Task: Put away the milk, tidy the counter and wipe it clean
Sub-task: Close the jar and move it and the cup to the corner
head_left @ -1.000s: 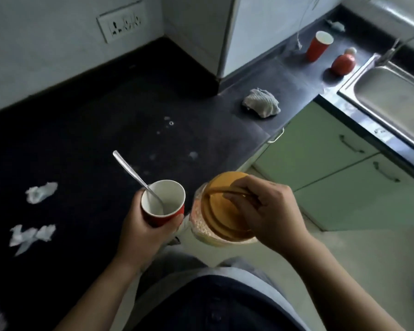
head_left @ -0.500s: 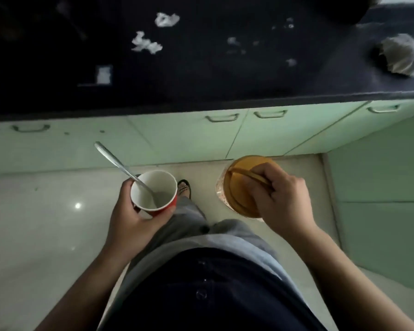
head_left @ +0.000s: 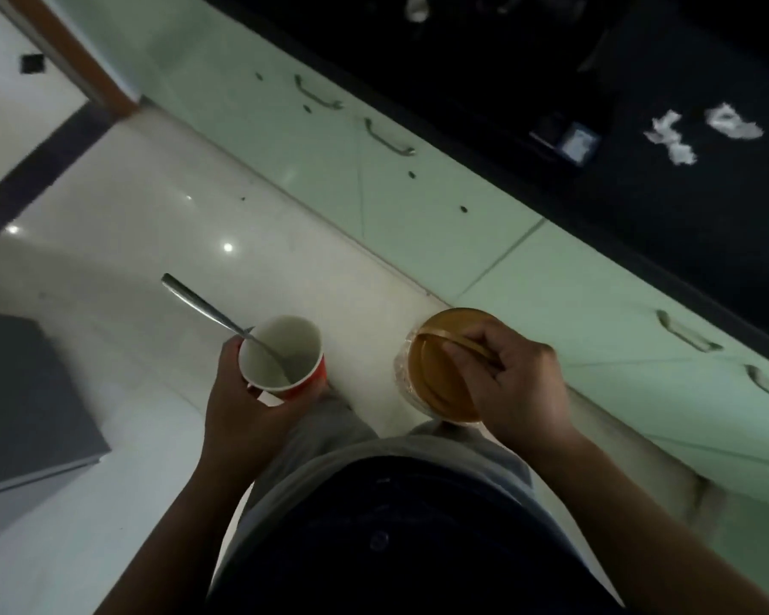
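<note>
Both hands full, away from the bench [head_left: 706, 206]
Left grip [head_left: 245, 406] holds cup [head_left: 285, 361] with spoon [head_left: 209, 310]; right grip [head_left: 516, 392] clasps jar [head_left: 436, 383] handle.

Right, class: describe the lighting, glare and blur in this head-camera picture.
Head view: dim overall; the dark counter loses detail, so the crumpled papers look smeared; bright glare spots on the glossy floor; wide-angle tilt slants the cabinets; red cup and both hands stay fairly sharp.
</note>
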A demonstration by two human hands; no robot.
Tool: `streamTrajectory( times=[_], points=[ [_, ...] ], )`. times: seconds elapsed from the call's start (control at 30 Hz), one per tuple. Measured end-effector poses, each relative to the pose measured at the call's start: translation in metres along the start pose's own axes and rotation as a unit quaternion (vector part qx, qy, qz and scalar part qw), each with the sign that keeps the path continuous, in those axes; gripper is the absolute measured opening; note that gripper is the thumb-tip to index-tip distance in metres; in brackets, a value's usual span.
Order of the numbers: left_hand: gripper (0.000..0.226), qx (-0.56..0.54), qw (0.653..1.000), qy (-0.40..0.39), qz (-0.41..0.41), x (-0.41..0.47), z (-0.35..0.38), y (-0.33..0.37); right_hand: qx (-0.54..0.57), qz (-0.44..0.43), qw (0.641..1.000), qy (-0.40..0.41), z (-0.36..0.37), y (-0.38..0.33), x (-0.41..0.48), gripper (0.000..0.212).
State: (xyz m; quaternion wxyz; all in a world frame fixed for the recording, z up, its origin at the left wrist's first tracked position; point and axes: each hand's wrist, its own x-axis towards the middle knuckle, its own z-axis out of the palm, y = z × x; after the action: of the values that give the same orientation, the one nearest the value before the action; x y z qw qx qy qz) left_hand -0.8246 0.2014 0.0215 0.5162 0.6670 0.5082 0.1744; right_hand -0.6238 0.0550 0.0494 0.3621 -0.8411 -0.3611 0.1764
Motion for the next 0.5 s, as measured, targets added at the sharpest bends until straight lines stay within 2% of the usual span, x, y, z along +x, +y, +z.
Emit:
streamTrajectory(
  times=[0.13,0.27,0.5],
  points=[
    [0.076,-0.019,0.999,0.042,-0.011,0.056,-0.075,-0.017,0.01,-0.058,0.997,-0.048,0.066,-0.061,0.065,0.006],
    [0.068,-0.026,0.995,0.096,-0.019,0.103,-0.135,-0.026,0.032,-0.093,0.992,-0.074,0.114,-0.119,0.126,0.009],
    [0.072,-0.053,0.988,0.135,-0.047,0.188,-0.195,-0.03,0.045,-0.153,0.983,-0.087,0.178,-0.185,0.239,0.008]
  ],
)
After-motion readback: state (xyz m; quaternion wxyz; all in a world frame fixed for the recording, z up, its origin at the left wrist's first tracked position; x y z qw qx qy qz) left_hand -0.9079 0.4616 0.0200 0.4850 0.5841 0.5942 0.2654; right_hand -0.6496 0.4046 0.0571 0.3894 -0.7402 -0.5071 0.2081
